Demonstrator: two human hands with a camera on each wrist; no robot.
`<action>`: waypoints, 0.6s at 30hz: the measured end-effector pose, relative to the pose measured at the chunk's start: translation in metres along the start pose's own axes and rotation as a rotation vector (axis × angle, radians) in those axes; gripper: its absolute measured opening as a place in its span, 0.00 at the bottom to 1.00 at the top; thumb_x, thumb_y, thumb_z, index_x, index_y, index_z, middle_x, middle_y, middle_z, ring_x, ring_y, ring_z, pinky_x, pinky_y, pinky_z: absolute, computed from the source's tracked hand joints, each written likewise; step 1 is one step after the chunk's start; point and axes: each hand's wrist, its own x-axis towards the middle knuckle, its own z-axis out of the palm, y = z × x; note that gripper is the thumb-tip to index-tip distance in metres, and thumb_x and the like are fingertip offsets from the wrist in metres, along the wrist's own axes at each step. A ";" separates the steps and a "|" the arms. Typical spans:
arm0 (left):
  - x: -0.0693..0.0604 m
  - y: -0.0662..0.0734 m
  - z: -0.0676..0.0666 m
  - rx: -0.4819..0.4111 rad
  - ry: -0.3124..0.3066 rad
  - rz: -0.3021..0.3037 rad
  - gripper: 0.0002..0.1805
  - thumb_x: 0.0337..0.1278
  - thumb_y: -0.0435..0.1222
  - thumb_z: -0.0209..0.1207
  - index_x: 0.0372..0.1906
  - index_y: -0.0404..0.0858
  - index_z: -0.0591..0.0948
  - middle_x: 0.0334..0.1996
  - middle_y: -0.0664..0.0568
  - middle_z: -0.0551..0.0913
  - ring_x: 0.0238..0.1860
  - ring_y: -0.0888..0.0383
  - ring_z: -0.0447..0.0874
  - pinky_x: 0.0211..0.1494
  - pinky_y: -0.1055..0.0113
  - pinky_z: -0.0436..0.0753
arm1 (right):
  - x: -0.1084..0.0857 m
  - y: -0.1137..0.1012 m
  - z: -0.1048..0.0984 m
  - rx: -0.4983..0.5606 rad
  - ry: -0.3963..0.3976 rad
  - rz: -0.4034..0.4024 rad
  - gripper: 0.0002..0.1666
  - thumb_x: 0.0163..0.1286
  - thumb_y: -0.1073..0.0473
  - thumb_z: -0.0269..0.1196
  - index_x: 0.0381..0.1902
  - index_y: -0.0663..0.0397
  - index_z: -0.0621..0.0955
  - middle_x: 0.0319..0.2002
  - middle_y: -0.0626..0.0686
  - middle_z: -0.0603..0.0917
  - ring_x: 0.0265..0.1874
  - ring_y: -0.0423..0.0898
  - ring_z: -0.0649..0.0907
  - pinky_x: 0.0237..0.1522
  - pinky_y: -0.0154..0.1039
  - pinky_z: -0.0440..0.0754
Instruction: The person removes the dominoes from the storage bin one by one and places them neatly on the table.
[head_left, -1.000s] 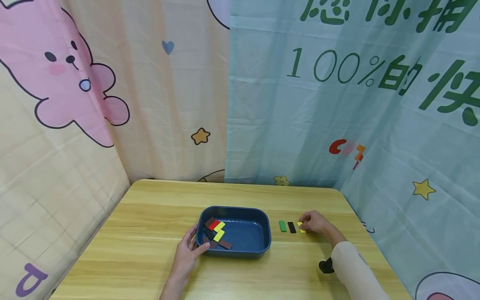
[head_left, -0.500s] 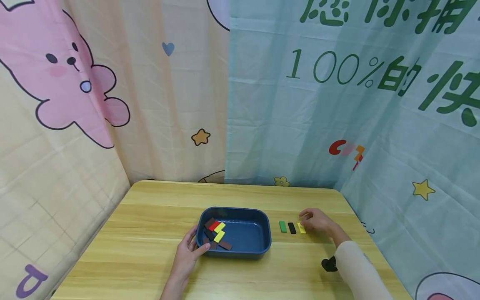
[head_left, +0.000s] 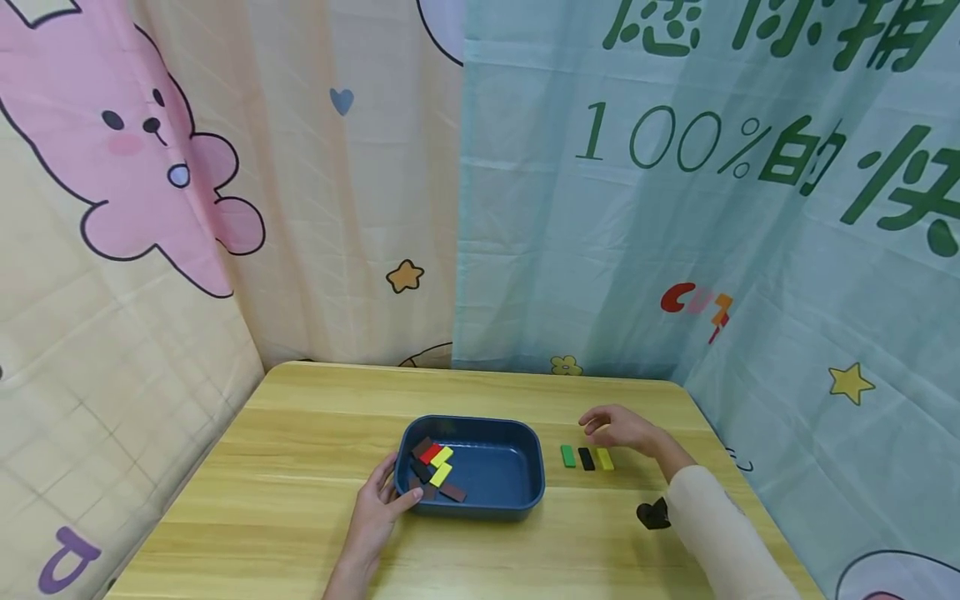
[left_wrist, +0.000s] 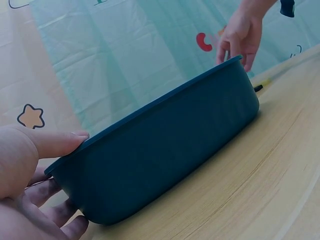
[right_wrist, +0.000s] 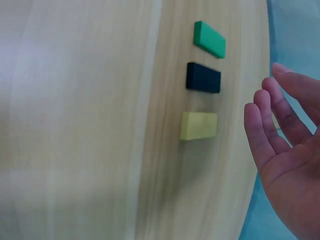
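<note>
**Left grips, right hovers free**

My left hand [head_left: 375, 504] grips, thumb [left_wrist: 59, 144] above, fingers [left_wrist: 59, 213] below, bare forearm [head_left: 348, 572] near. My right hand [head_left: 622, 428], farther and to the right, hovers with fingers loosely bent; its sleeved forearm [head_left: 723, 533] runs to the near right.

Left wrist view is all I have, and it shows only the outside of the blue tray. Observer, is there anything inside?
Observer: Yes, coloured tiles, bunched toward its left end.
Operator: How many are outside?
Observer: Three show, in a row: a green tile, a black tile and a yellow tile.
Operator: Is the right hand holding one?
Observer: No, the right wrist view shows nothing in its fingers.
</note>
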 end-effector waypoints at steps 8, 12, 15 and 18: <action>0.001 0.000 0.000 0.004 0.003 -0.004 0.46 0.62 0.24 0.67 0.80 0.28 0.56 0.78 0.29 0.54 0.76 0.32 0.56 0.72 0.50 0.67 | 0.009 -0.029 0.002 0.003 -0.104 -0.054 0.21 0.74 0.68 0.63 0.62 0.69 0.77 0.55 0.66 0.78 0.54 0.55 0.80 0.58 0.55 0.81; 0.001 0.001 0.000 0.000 0.005 -0.006 0.45 0.62 0.24 0.68 0.80 0.29 0.56 0.78 0.30 0.55 0.76 0.32 0.57 0.71 0.52 0.68 | 0.015 -0.042 0.003 -0.009 -0.128 -0.060 0.19 0.74 0.68 0.63 0.61 0.65 0.78 0.53 0.60 0.80 0.56 0.56 0.80 0.61 0.58 0.79; 0.001 0.001 0.001 0.005 0.010 -0.007 0.46 0.62 0.24 0.68 0.80 0.29 0.57 0.78 0.30 0.55 0.76 0.33 0.58 0.71 0.52 0.69 | 0.019 -0.048 0.004 -0.046 -0.138 -0.074 0.19 0.75 0.68 0.62 0.61 0.64 0.79 0.51 0.56 0.81 0.55 0.54 0.80 0.60 0.57 0.80; 0.001 0.000 0.001 0.005 0.011 -0.009 0.46 0.61 0.24 0.68 0.80 0.29 0.57 0.78 0.30 0.55 0.76 0.33 0.57 0.71 0.52 0.68 | 0.022 -0.055 0.006 -0.085 -0.150 -0.099 0.19 0.75 0.68 0.63 0.61 0.63 0.79 0.51 0.54 0.82 0.55 0.54 0.80 0.58 0.53 0.82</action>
